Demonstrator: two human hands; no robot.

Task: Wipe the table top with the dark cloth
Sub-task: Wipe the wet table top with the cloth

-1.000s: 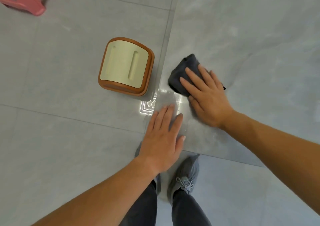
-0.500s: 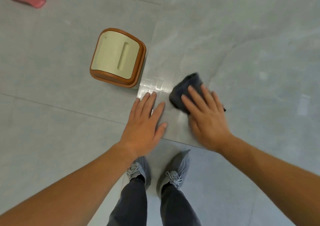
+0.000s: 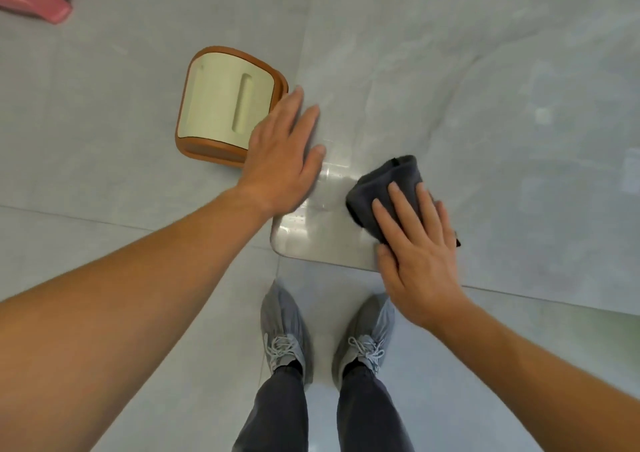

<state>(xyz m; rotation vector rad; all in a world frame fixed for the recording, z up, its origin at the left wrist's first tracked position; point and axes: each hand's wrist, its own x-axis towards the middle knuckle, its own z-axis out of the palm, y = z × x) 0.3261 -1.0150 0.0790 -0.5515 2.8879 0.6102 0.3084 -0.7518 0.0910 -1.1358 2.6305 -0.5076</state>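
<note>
Dark cloth (image 3: 388,188) pinned flat near the surface's rounded corner.

The bunched cloth lay on the grey surface (image 3: 485,105) just inside its near-left corner, under the right hand (image 3: 415,257); that hand's fingers (image 3: 401,206) were spread and pressed down on it rather than clamped, with most of the cloth ahead of the fingertips. The left hand (image 3: 280,161) rested flat, fingers apart and empty, at the left edge. A brown-rimmed stool (image 3: 221,105) stood on the floor beyond. The unwiped expanse lay away and rightward, likely the right hand's sweep.
</note>
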